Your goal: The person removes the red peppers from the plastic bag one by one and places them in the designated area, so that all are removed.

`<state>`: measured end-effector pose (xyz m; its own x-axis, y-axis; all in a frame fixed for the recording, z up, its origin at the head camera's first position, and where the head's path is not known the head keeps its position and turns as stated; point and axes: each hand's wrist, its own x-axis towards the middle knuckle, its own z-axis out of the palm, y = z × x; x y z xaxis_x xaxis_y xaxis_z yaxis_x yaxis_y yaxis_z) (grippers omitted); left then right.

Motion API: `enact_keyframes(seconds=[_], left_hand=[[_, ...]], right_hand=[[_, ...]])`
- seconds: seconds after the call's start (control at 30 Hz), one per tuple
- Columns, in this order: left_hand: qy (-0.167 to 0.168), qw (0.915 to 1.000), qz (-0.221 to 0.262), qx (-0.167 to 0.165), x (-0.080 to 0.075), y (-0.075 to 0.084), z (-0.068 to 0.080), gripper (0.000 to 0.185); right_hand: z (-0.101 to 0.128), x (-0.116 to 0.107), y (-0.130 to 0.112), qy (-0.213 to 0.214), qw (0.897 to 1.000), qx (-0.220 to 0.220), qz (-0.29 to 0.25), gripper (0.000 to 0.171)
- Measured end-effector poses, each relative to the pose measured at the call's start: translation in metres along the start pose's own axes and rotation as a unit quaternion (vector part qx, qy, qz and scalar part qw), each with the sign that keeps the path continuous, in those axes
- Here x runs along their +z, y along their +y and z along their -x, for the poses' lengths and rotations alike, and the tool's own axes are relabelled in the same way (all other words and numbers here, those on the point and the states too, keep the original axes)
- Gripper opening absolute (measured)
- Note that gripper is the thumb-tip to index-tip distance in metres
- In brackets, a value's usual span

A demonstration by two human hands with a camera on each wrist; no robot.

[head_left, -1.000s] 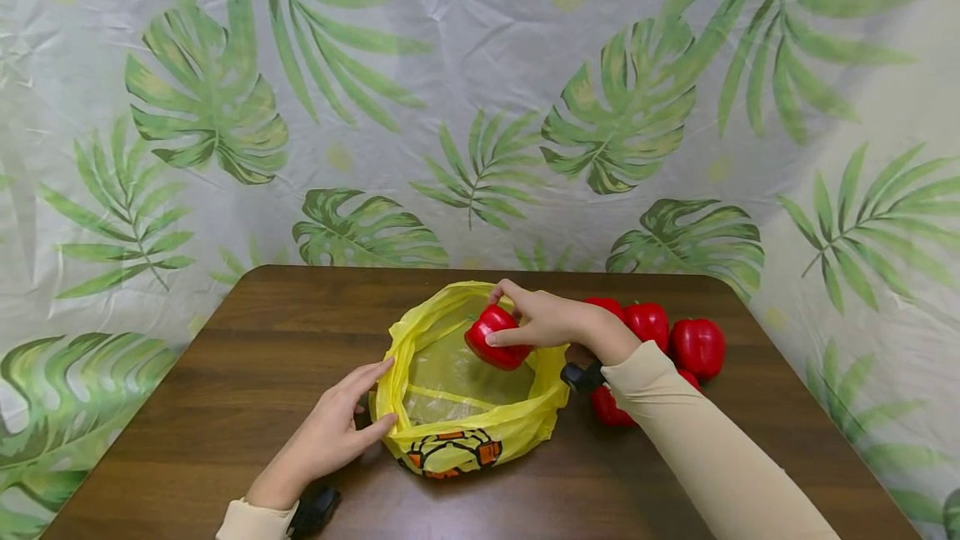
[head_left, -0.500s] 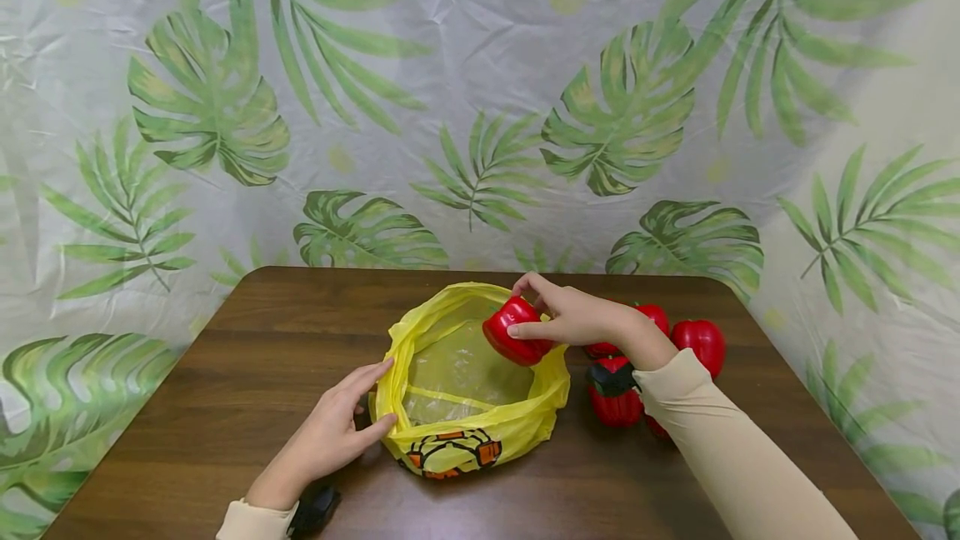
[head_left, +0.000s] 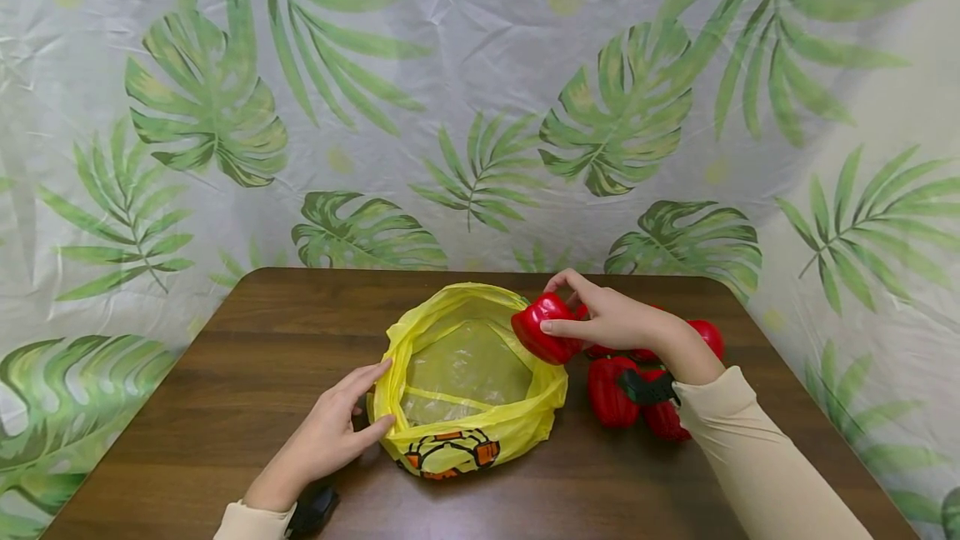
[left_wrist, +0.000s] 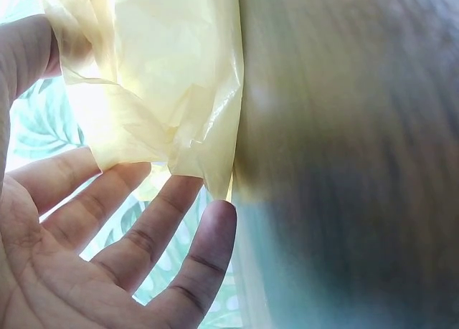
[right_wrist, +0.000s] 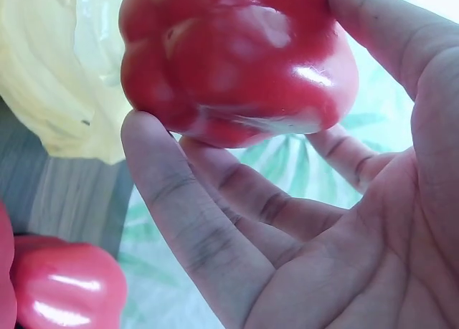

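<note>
A yellow plastic bag (head_left: 472, 373) stands on the table with its mouth spread wide; its inside shows no contents. My left hand (head_left: 330, 423) rests against the bag's left side, fingers spread and fairly straight, the tips touching the plastic in the left wrist view. Above the bag's right rim, my right hand (head_left: 618, 319) holds a red bell pepper (head_left: 546, 327) between thumb and fingers. In the right wrist view that glossy pepper (right_wrist: 229, 64) is raised off the table, fingertips along its underside. Part of the rim is hidden behind it.
Several more red bell peppers (head_left: 612, 394) lie right of the bag on the brown wooden table (head_left: 285, 332), some partly hidden under the right forearm. A leaf-print cloth (head_left: 480, 107) hangs behind the table.
My right hand has moved right with the bell pepper, from over the bag's mouth to its right rim. The left hand and the bag have stayed about where they were.
</note>
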<state>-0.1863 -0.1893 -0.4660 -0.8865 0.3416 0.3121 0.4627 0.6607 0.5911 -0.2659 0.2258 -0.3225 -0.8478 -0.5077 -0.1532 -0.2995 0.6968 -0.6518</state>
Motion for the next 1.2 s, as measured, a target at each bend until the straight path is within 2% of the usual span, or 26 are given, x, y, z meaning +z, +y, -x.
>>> enact_keyframes(seconds=[0.17, 0.53, 0.83, 1.2], left_hand=[[0.001, 1.0000, 0.000, 0.000, -0.001, 0.000, 0.000, 0.072], [0.001, 1.0000, -0.002, 0.001, -0.002, 0.001, 0.000, 0.072], [0.000, 1.0000, -0.003, -0.001, -0.002, 0.000, 0.000, 0.072], [0.003, 1.0000, -0.003, 0.001, -0.001, -0.001, 0.000, 0.071]], right_hand=[[0.011, -0.004, 0.006, 0.006, 0.999, 0.013, -0.037, 0.064], [0.034, -0.009, 0.021, 0.033, 0.998, 0.022, -0.039, 0.062], [0.053, -0.011, 0.034, 0.052, 0.995, 0.036, -0.072, 0.063], [0.078, -0.017, 0.054, 0.082, 0.994, 0.040, -0.068, 0.061]])
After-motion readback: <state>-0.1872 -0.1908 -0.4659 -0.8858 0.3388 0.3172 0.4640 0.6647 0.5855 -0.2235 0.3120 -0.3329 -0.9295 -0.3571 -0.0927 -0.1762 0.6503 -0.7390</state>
